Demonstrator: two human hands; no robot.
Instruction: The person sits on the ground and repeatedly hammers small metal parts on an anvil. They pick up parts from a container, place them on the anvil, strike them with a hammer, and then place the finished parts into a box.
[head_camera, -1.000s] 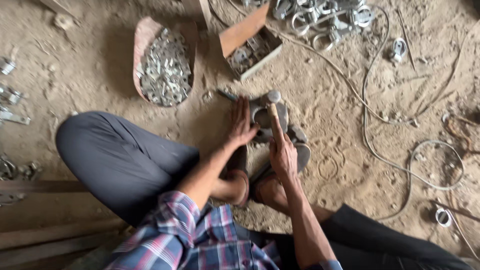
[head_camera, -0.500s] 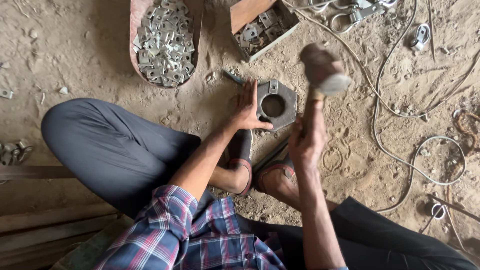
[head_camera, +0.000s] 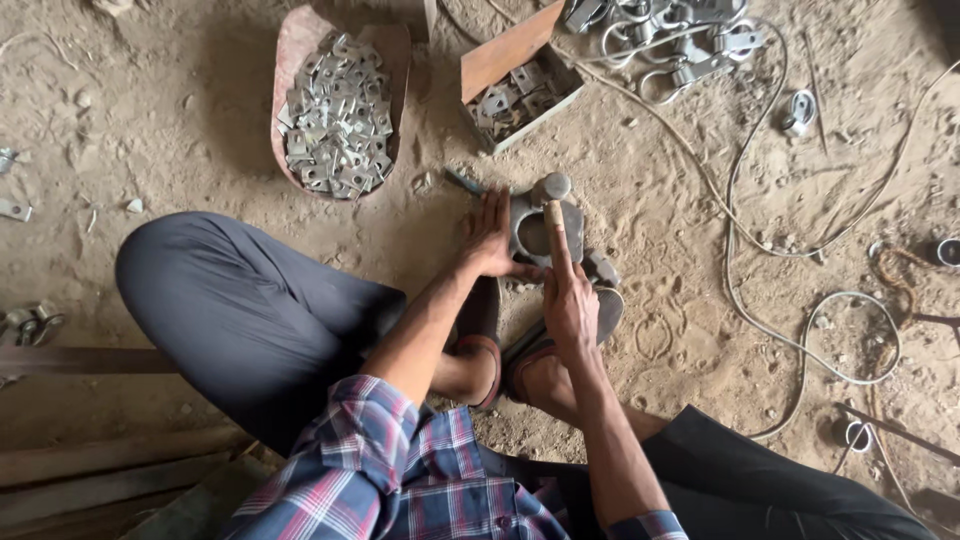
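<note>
I sit cross-legged on a sandy floor. My right hand (head_camera: 568, 305) grips the wooden handle of a hammer (head_camera: 552, 200), whose steel head is down on the far rim of a heavy hexagonal metal block (head_camera: 533, 232) with a round hole. My left hand (head_camera: 490, 243) rests flat against the block's left side, fingers spread toward it. Whatever lies under the hammer head is hidden.
A rusty pan (head_camera: 292, 60) of several small metal plates lies at the upper left. A cardboard box (head_camera: 497, 55) of similar parts stands beyond the block. Metal clamps (head_camera: 660, 40) and loose wire (head_camera: 790, 330) spread to the right. Wooden planks (head_camera: 90, 470) lie at the lower left.
The hammer was raised high half a second ago; it has now swung down onto the block. My left hand stayed by the block.
</note>
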